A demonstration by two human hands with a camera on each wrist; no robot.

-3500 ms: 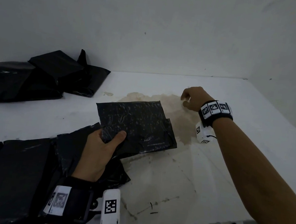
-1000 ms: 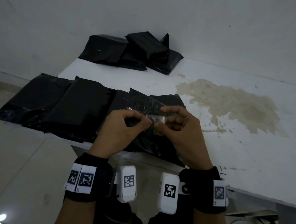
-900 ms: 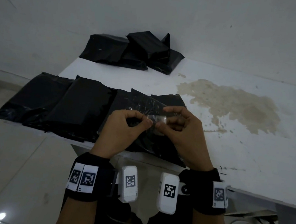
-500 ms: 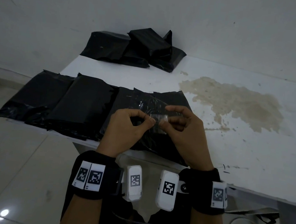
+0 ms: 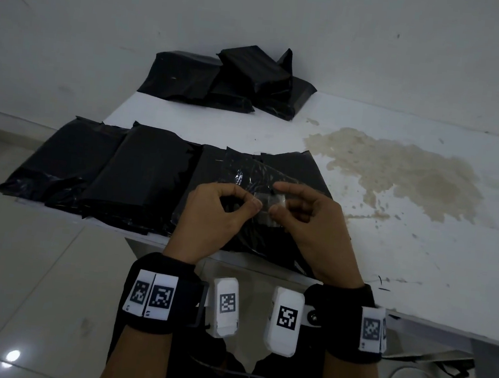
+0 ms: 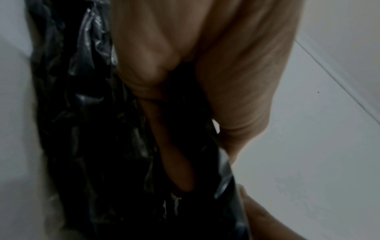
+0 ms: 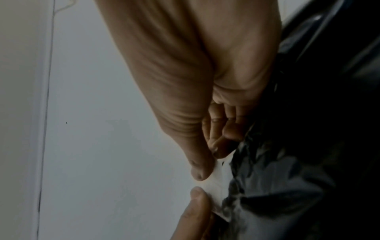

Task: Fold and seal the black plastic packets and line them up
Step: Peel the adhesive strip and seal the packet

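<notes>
Since half a second ago, little has moved: our left hand (image 5: 213,212) and right hand (image 5: 312,226) stay together over the near table (image 5: 418,268) edge, pinching a small clear strip of tape (image 5: 268,198) between thumb and fingers (image 7: 200,168) of each. Just beneath it lies the crinkled black packet (image 5: 253,170), rightmost in the row of packets (image 5: 139,171) along the near left. More loose packets (image 5: 223,78) are piled far left against the wall, and a brown stain (image 5: 398,170) spreads to the right.
</notes>
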